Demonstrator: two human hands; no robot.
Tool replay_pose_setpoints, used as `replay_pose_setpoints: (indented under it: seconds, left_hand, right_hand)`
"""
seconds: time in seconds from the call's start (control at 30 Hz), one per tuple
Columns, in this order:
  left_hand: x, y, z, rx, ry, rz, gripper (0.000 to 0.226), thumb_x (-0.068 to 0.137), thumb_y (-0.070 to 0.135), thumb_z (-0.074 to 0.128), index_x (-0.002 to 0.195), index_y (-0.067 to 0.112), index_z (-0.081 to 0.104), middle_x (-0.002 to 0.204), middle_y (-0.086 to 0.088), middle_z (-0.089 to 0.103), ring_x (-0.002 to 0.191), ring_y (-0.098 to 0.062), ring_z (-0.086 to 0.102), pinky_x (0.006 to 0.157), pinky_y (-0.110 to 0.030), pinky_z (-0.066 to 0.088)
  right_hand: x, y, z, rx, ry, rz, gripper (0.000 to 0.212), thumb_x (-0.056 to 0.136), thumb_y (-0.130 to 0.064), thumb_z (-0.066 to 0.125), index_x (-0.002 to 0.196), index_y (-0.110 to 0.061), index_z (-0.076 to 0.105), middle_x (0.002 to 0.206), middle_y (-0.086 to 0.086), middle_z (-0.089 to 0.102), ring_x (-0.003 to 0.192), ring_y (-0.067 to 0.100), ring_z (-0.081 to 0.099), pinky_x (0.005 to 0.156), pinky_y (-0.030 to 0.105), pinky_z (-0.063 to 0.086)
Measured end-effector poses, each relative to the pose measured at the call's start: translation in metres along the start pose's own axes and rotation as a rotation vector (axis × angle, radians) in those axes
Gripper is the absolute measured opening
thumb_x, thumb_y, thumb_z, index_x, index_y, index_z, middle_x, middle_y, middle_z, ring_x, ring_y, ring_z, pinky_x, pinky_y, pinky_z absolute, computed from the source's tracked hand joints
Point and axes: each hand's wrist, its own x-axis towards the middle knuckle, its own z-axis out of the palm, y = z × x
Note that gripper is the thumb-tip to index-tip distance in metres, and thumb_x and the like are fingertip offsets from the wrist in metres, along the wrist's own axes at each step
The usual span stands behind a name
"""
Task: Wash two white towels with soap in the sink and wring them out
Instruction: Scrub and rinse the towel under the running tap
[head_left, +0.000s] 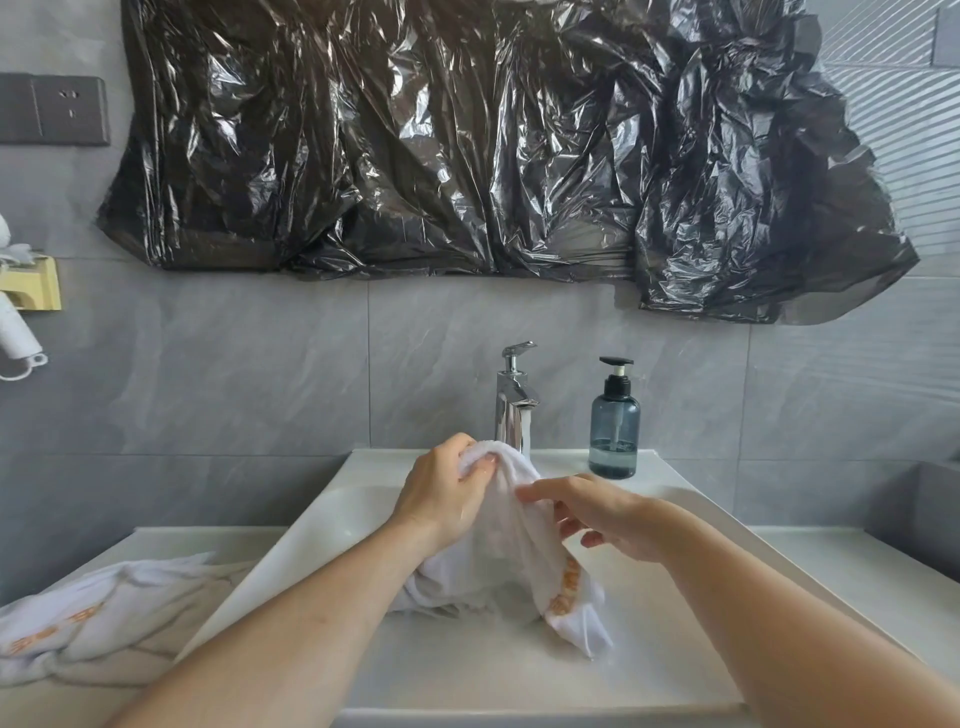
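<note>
Evidently the first wash is in hand: over the white rectangular ceramic sink (363, 519), under the chrome tap (514, 400), hangs one white cotton towel with orange lettering (498, 551), while the second crumpled white towel (98, 623) waits on the counter at left. Next it likely needs soap from the smoky blue pump bottle (614, 426) behind. The left hand (441, 493) grips the towel's top, fingers curled; the right hand (597, 514) pinches a fold just beside, wrist bent inward
</note>
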Motion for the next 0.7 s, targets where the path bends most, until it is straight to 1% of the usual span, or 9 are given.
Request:
replay_pose_setpoints:
  seconds: [0.13, 0.17, 0.27, 0.33, 0.4, 0.5, 0.6, 0.67, 0.7]
  left_hand:
    - [0.001, 0.002, -0.002, -0.044, 0.043, -0.056, 0.016, 0.101, 0.028, 0.054, 0.090, 0.022, 0.064, 0.085, 0.002, 0.069, 0.086, -0.021, 0.064, 0.070, -0.036, 0.045]
    - [0.002, 0.003, -0.003, -0.057, 0.066, -0.073, 0.014, 0.101, 0.026, 0.054, 0.091, 0.023, 0.064, 0.086, 0.004, 0.070, 0.087, -0.019, 0.064, 0.072, -0.035, 0.046]
    - [0.002, 0.002, -0.007, -0.061, 0.139, -0.087, 0.014, 0.096, 0.026, 0.051, 0.092, 0.027, 0.064, 0.088, 0.009, 0.071, 0.089, -0.017, 0.064, 0.077, -0.038, 0.050]
    - [0.001, 0.002, -0.009, 0.002, 0.176, -0.103, 0.014, 0.096, 0.028, 0.049, 0.091, 0.028, 0.062, 0.086, 0.009, 0.069, 0.086, -0.018, 0.063, 0.073, -0.038, 0.049]
    - [0.001, 0.001, -0.012, 0.126, 0.217, -0.103, 0.016, 0.098, 0.026, 0.046, 0.088, 0.026, 0.058, 0.086, 0.008, 0.065, 0.083, -0.020, 0.059, 0.065, -0.036, 0.041]
    - [0.001, 0.000, -0.017, 0.283, 0.247, -0.079, 0.021, 0.095, 0.023, 0.046, 0.075, 0.016, 0.051, 0.078, 0.004, 0.058, 0.074, -0.026, 0.053, 0.059, -0.036, 0.033]
    - [-0.001, 0.002, -0.019, 0.430, 0.174, -0.127, 0.028, 0.091, 0.020, 0.047, 0.065, 0.012, 0.043, 0.072, 0.000, 0.055, 0.066, -0.028, 0.046, 0.055, -0.036, 0.029]
    - [-0.003, 0.006, -0.019, 0.540, 0.059, -0.098, 0.028, 0.095, 0.021, 0.045, 0.068, 0.017, 0.052, 0.090, 0.002, 0.064, 0.081, -0.029, 0.056, 0.067, -0.036, 0.035]
    - [-0.003, 0.007, -0.018, 0.555, -0.010, -0.061, 0.025, 0.097, 0.024, 0.044, 0.077, 0.022, 0.059, 0.102, 0.003, 0.066, 0.093, -0.028, 0.060, 0.077, -0.036, 0.038]
  right_hand:
    - [-0.003, -0.003, -0.001, 0.092, -0.026, -0.027, 0.031, 0.071, -0.038, 0.069, 0.095, -0.018, 0.073, 0.099, 0.001, 0.072, 0.089, 0.019, 0.066, 0.084, 0.034, 0.047]
    - [-0.003, -0.003, -0.001, 0.130, 0.000, -0.043, 0.031, 0.070, -0.033, 0.070, 0.095, -0.016, 0.074, 0.095, 0.004, 0.073, 0.087, 0.022, 0.067, 0.079, 0.033, 0.050]
    - [0.001, -0.003, 0.000, 0.182, 0.117, -0.103, 0.012, 0.083, -0.014, 0.067, 0.093, -0.013, 0.074, 0.077, 0.007, 0.074, 0.071, 0.027, 0.071, 0.060, 0.028, 0.052]
    - [0.003, -0.003, 0.000, 0.195, 0.202, -0.133, 0.004, 0.088, -0.014, 0.067, 0.089, -0.014, 0.071, 0.072, 0.005, 0.070, 0.064, 0.024, 0.068, 0.060, 0.030, 0.048]
    - [0.004, -0.003, -0.001, 0.249, 0.285, -0.177, 0.006, 0.089, -0.017, 0.070, 0.093, -0.013, 0.072, 0.070, 0.004, 0.067, 0.062, 0.022, 0.063, 0.061, 0.031, 0.043]
    - [0.000, -0.006, -0.004, 0.341, 0.384, -0.258, 0.007, 0.090, -0.016, 0.073, 0.096, -0.016, 0.076, 0.067, -0.003, 0.069, 0.057, 0.013, 0.062, 0.052, 0.023, 0.044]
    - [-0.003, -0.008, -0.004, 0.350, 0.372, -0.298, 0.011, 0.090, -0.016, 0.073, 0.097, -0.021, 0.079, 0.069, -0.008, 0.074, 0.059, 0.006, 0.068, 0.052, 0.020, 0.050]
    - [-0.004, -0.008, -0.001, 0.352, 0.305, -0.301, 0.017, 0.091, -0.011, 0.070, 0.099, -0.023, 0.079, 0.074, -0.003, 0.076, 0.064, 0.012, 0.071, 0.053, 0.025, 0.053]
    - [-0.004, -0.008, 0.000, 0.352, 0.286, -0.303, 0.020, 0.092, -0.010, 0.068, 0.099, -0.025, 0.079, 0.076, -0.001, 0.076, 0.066, 0.014, 0.072, 0.054, 0.027, 0.054]
